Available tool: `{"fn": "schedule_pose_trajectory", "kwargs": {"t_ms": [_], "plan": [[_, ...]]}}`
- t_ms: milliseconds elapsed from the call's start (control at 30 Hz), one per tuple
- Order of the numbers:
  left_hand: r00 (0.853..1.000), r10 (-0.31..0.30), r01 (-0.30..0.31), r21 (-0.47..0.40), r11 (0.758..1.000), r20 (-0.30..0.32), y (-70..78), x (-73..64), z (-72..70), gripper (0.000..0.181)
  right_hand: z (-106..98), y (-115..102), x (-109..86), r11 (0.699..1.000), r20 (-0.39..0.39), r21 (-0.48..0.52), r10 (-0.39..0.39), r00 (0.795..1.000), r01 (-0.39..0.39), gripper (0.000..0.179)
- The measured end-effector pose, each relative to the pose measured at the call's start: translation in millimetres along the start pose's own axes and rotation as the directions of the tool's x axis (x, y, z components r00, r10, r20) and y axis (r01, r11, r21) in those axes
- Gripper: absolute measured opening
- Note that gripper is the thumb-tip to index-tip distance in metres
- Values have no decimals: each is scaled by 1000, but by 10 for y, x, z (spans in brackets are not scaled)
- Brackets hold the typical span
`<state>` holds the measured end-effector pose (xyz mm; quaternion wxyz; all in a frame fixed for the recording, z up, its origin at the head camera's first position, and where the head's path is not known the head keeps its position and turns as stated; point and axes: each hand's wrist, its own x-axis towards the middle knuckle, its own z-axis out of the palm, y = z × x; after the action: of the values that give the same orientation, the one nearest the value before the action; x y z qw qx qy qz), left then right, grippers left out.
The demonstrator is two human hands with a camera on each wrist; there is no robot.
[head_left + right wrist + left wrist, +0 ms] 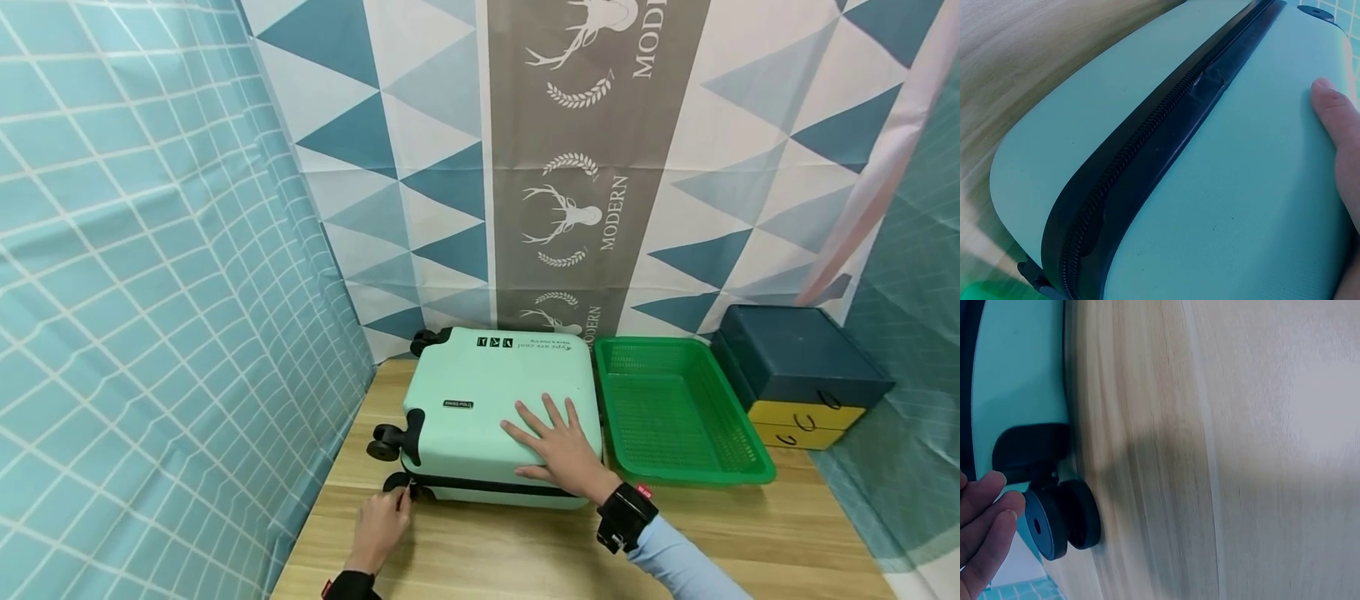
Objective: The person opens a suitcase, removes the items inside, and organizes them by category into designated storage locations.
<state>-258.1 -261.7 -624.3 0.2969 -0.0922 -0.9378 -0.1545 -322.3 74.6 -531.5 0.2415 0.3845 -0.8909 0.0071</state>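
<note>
A mint-green hard-shell suitcase [480, 442] lies flat on the wooden table, its black wheels [385, 443] on the left side. My left hand [381, 525] is at its near left corner, fingertips pinching the small zipper pull beside the lower wheel; the pull is mostly hidden by the fingers. In the left wrist view, those fingers [991, 519] are bent close to the black double wheel [1054, 519]. My right hand [566, 450] rests on the top shell with fingers spread. The black zipper [1129, 150] runs along the near side, its teeth closed together in the right wrist view.
A green plastic basket [615, 417] stands right of the suitcase. Beyond it is a dark blue box [810, 350] with yellow drawers [802, 417]. Patterned cloth hangs behind, and a blue grid curtain [150, 292] borders the left side. Wooden tabletop [510, 550] shows in front.
</note>
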Motion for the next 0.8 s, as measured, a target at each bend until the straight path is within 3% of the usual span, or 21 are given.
{"fn": "schedule_pose_trajectory", "kwargs": {"t_ms": [267, 467, 633, 800], "plan": [[999, 2, -3, 9, 1000, 37, -149, 95, -1, 21, -15, 3, -16, 1000, 10, 0, -3, 1000, 3, 73], [999, 53, -53, 32, 998, 4, -214, 183, 34, 39, -37, 12, -49, 1000, 23, 6, 11, 1000, -11, 73], [998, 40, -40, 15, 999, 40, -178, 138, 30, 35, -78, 40, -144, 998, 27, 55, -19, 999, 18, 73], [1000, -1, 0, 15, 1000, 20, -122, 94, -1, 23, -136, 107, -161, 984, 1, 162, -71, 997, 70, 72]]}}
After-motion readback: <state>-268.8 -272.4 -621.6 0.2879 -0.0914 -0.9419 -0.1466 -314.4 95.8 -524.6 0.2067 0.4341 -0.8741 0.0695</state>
